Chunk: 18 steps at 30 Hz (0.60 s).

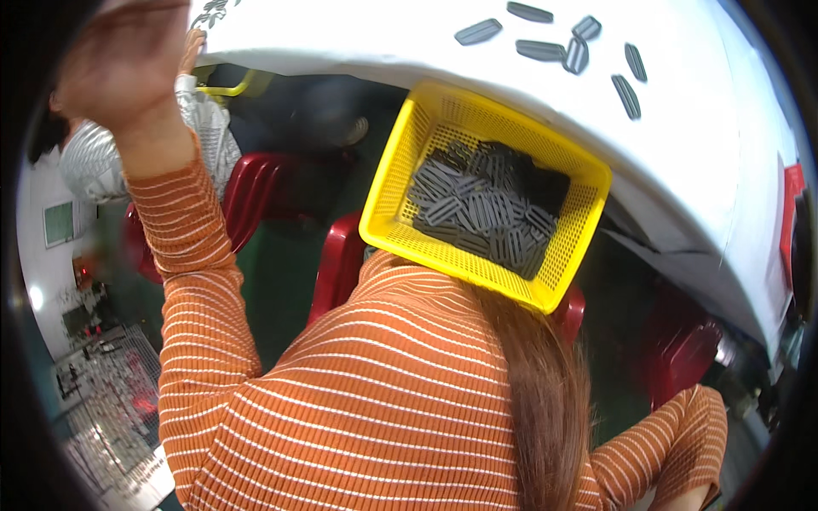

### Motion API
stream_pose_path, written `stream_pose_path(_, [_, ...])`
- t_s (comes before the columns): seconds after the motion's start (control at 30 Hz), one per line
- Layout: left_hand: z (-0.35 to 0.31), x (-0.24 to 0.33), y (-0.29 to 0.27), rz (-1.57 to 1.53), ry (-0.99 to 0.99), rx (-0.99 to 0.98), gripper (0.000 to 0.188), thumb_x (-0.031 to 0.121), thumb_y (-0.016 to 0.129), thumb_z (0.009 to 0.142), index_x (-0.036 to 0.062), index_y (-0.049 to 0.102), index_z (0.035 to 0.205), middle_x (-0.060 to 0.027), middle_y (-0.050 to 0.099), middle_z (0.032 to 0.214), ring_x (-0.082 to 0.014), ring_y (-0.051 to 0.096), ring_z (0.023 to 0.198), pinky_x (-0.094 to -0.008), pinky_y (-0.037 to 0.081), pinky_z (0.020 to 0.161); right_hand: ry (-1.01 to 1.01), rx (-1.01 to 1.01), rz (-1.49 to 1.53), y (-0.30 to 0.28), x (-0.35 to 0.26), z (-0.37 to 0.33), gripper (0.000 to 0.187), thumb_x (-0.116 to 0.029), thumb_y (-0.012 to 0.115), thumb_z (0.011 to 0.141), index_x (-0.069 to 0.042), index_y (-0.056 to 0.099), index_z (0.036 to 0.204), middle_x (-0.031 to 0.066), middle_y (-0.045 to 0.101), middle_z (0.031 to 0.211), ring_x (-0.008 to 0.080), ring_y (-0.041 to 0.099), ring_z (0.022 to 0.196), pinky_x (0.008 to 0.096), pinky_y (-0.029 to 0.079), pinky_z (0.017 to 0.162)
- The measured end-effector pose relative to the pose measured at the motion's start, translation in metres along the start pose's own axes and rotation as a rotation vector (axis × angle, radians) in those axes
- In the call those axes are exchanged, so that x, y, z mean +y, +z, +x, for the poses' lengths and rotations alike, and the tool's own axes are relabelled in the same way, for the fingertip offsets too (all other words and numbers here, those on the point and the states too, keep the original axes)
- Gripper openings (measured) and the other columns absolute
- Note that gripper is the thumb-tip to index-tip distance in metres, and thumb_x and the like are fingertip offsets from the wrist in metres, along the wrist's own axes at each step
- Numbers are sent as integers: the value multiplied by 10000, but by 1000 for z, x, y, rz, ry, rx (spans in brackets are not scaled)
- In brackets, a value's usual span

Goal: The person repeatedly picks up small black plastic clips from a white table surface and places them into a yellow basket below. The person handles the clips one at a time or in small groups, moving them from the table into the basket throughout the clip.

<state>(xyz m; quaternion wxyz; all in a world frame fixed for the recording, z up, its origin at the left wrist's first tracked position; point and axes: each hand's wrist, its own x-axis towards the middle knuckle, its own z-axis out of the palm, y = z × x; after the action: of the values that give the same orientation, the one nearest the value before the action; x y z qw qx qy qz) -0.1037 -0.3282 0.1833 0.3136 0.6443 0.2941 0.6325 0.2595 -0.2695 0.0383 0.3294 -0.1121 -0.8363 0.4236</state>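
My left hand (pixel 128 72) is raised at the upper left, palm showing and somewhat blurred; its fingers run out past the edge of the picture. No held thing shows at the palm. My right forearm bends away at the lower right, and the hand itself is out of view. A yellow perforated plastic basket (pixel 388 217) rests at my lap against the table's edge. Inside lie many grey and black slotted oblong pieces (pixel 486 209), resembling strap sliders. Several more slotted pieces (pixel 541 51) are scattered on the white-covered table (pixel 358 38).
A person in a shiny silver-white garment (pixel 213 128) sits at the left, a hand (pixel 193 51) at the table's edge near small dark pieces (pixel 213 13). Dark red plastic chairs (pixel 256 192) stand around. Beyond the table's right side is a red object (pixel 792 200).
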Motion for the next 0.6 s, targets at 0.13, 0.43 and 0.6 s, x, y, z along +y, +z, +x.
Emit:
stream_pose_path(0.13, [1,-80,13,-5,-494,-617,449,227,502,946,-11,485,1327,-102,662,1052,-233,603,938,-353,504,817,114,13,6,2,12,-16,443,-316,536,950,-162,502,1363,15,545,1317,177,480,1228,366,400,1040])
stream_pose_path(0.43, [-40,-105,91,228,-531,-668,268,39,589,888,-9,710,1121,-114,689,895,-183,653,804,-303,516,757,264,65,-86,10,13,-23,426,-277,534,952,-129,515,1351,33,562,1293,180,507,1197,361,417,1028])
stream_pose_path(0.6, [-46,-84,74,279,-570,-496,280,31,546,889,-45,694,1115,-91,662,908,-153,619,828,-289,493,788,325,83,-110,19,9,-31,417,-255,533,953,-111,522,1345,43,572,1280,182,521,1179,358,426,1022])
